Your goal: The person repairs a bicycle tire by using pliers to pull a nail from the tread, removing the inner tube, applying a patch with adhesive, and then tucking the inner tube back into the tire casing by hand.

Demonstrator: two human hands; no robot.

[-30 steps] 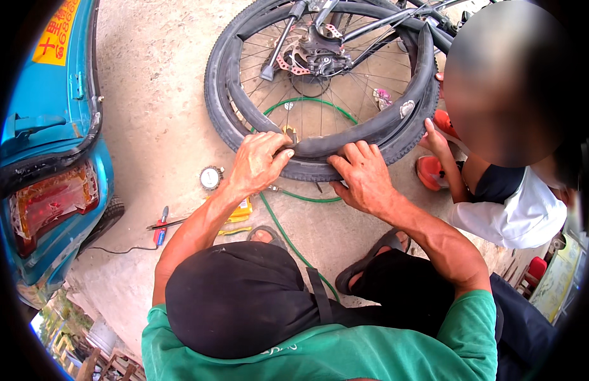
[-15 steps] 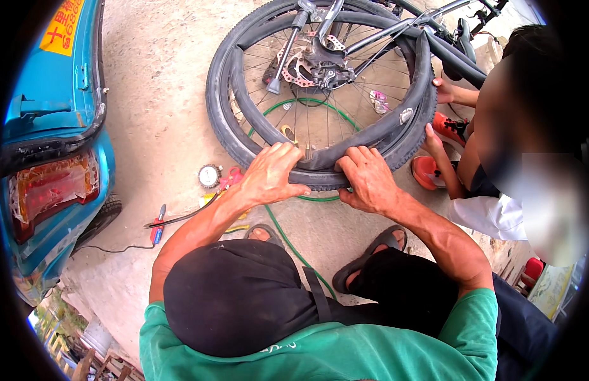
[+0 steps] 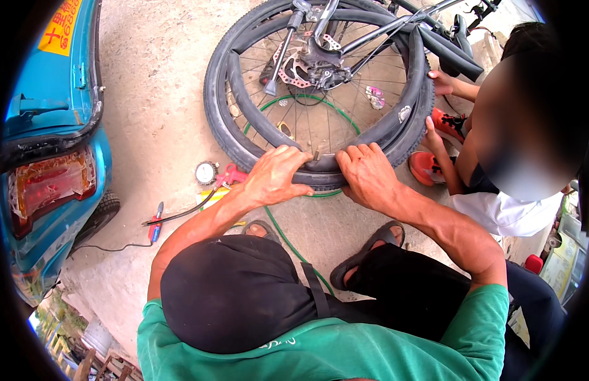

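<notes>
My left hand (image 3: 278, 173) curls over the lower edge of a bicycle wheel, gripping the black tire (image 3: 218, 120) and inner tube (image 3: 391, 124) just left of a short valve stem (image 3: 316, 156). Just right of the valve, my right hand (image 3: 365, 175) is closed over the same tube and tire, thumb on the outer side. The tube lies along the rim, with a pale patch on its right part. The brake disc (image 3: 294, 71) and spokes show inside the wheel.
Another person crouches right, one hand (image 3: 441, 82) at the tire and another (image 3: 432, 130) below. Left are a blue vehicle (image 3: 50, 108), a gauge (image 3: 206, 173) with pink inflator (image 3: 231, 174) and a screwdriver (image 3: 157, 225). A green hose (image 3: 285, 244) snakes under the wheel.
Both my hands have shifted a little rightward along the wheel, and the valve stem now shows between them. The view has shifted slightly, revealing more of the pink inflator.
</notes>
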